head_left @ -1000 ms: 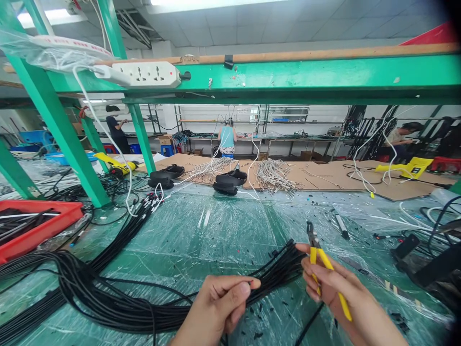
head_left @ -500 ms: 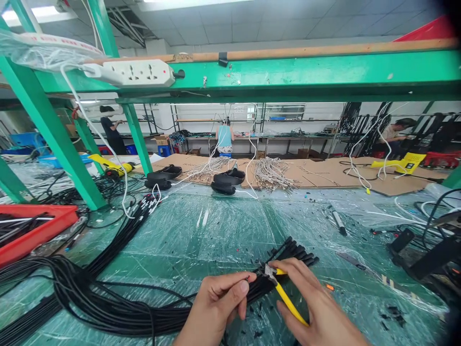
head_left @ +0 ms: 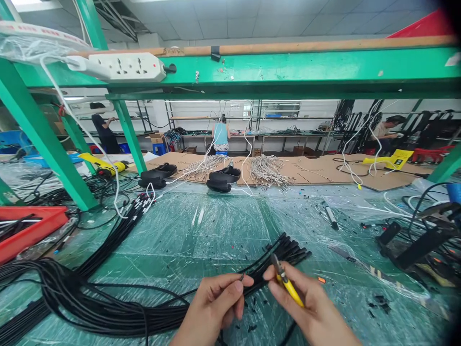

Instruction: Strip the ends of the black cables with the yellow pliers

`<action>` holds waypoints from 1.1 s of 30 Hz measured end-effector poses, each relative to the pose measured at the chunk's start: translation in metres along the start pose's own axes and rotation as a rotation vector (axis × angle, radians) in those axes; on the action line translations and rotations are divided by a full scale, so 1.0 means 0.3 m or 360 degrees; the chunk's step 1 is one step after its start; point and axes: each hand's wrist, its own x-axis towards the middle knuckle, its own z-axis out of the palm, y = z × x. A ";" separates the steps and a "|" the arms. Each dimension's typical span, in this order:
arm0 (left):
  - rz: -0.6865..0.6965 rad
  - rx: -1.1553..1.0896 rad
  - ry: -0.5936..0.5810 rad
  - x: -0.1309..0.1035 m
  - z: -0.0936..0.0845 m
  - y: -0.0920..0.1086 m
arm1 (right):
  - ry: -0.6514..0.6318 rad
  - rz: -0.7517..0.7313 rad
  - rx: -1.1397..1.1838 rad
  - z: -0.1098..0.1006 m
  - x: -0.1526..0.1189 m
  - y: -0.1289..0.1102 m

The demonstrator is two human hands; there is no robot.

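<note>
Between thumb and fingers, my left hand (head_left: 220,302) pinches the end of a thin black cable (head_left: 242,278); most of that cable is hidden by the hand. My right hand (head_left: 306,298) is wrapped round yellow-handled cutting pliers (head_left: 292,289), their metal jaws pointing up and away from the cable end. Behind both hands lies a thick bundle of black cables (head_left: 118,312), its ends (head_left: 293,247) fanned out just beyond the pliers. Small black scraps (head_left: 380,303) are scattered on the plastic-covered green table (head_left: 201,240).
A red tray (head_left: 32,230) of cables stands at left. Black headsets (head_left: 223,179) and grey-white cables (head_left: 269,170) are near the cardboard (head_left: 313,168). A marker (head_left: 330,216) and a black metal fixture (head_left: 410,250) lie right. A green beam (head_left: 288,67) with a power strip (head_left: 129,67) spans overhead.
The pliers have come away from the cable end and turned upright, with the right hand closed further around their handles. The left hand keeps its pinch. The whole view has shifted slightly.
</note>
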 end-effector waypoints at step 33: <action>-0.0349 0.0307 -0.0251 -0.001 0.060 -0.035 | 0.0035 0.0047 -0.0050 0.078 -0.003 -0.026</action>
